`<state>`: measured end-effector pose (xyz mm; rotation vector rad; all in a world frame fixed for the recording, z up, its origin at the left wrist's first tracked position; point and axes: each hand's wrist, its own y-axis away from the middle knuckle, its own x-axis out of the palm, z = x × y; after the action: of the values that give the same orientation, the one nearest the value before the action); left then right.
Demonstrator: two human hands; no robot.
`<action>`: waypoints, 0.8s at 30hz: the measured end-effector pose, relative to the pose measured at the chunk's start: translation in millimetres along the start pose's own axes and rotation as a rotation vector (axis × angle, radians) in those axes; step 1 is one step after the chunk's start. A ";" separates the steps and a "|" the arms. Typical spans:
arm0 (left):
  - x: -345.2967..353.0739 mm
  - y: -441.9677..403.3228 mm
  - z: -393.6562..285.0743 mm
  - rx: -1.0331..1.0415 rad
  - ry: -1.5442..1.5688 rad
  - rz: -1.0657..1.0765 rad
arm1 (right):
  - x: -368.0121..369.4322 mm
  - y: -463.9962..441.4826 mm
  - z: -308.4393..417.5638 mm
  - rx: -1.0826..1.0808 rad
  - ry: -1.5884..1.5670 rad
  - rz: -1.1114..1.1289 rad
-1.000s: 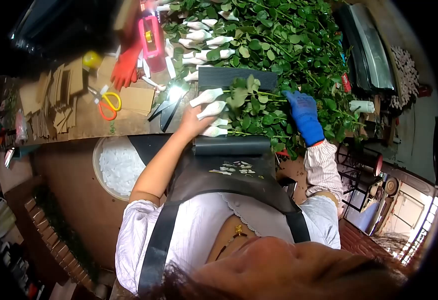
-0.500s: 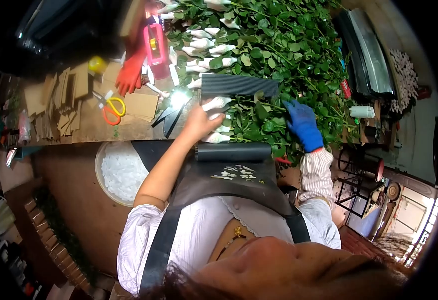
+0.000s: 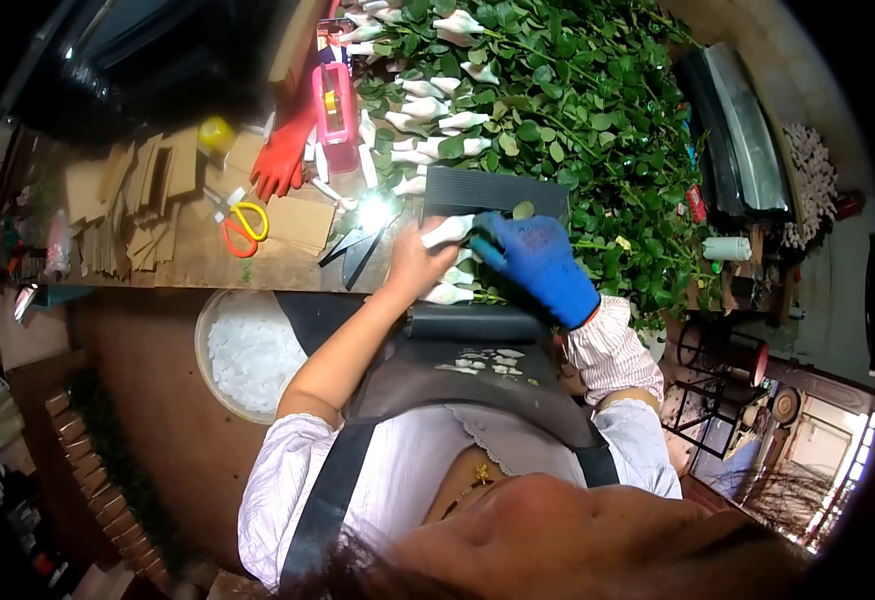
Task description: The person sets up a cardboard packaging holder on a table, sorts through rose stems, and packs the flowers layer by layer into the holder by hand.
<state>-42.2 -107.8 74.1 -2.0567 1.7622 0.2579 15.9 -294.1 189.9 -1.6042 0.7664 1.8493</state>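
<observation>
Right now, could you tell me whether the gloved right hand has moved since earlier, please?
Yes, the right hand has moved left, from right of the ridged panel to its near side.

Pale lilac shirt [image 3: 413,450] with scalloped neckline trim [image 3: 488,455]; dark apron [image 3: 458,385] with broad straps [image 3: 333,495]; right hand [image 3: 533,258] in blue knitted glove (wrist edge orange); striped sleeve cover [image 3: 613,350]; gold-coloured pendant [image 3: 483,471].
</observation>
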 end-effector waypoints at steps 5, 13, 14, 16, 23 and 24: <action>6.0 -0.1 9.4 0.146 0.097 0.020 | 29.8 0.7 -5.9 0.044 0.128 0.083; 3.2 1.1 2.7 -0.001 0.010 0.015 | 41.3 -5.9 -17.7 0.201 0.090 0.108; 4.4 1.2 3.6 -0.027 -0.022 0.033 | 51.5 -6.0 -18.3 0.196 0.119 0.106; -1.4 -2.1 -5.2 0.013 -0.078 0.041 | 62.8 -6.2 -19.4 0.195 0.130 0.121; -10.5 -4.5 -11.2 0.112 -0.171 -0.059 | 72.5 -8.5 -18.8 0.224 0.136 0.122; -11.0 -3.5 -9.7 0.094 -0.127 -0.057 | 71.0 -8.3 -18.1 0.230 0.125 0.122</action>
<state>-41.9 -101.7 87.9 -1.9759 1.6072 0.2777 25.5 -298.4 116.8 -1.5641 1.1117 1.6838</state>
